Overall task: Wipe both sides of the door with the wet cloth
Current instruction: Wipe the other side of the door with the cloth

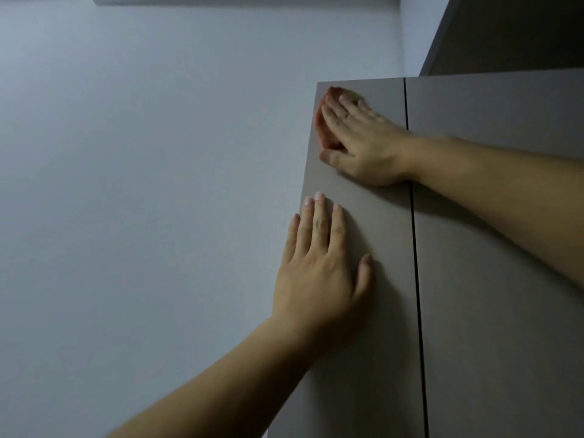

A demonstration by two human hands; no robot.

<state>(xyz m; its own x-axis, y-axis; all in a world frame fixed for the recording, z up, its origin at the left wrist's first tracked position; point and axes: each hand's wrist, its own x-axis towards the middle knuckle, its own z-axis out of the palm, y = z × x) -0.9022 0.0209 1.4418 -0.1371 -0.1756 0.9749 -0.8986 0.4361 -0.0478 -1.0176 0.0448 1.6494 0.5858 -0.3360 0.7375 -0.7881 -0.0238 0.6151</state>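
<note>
Pale grey wall (158,184) fills the left; beside it stands the door (376,222), a smooth matte taupe panel, long axis vertical, a dark seam parting it from the neighbouring panel (493,248). Left hand (319,273) lies flat by the door's left edge, fingers straight, slightly spread. Right hand (360,143), higher, presses the reddish cloth (323,128) into the top left corner with straight fingers; the face to wipe lies below them.

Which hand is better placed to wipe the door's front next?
Right. The right hand presses the red cloth flat on the door; the left hand lies bare, lower down.
</note>
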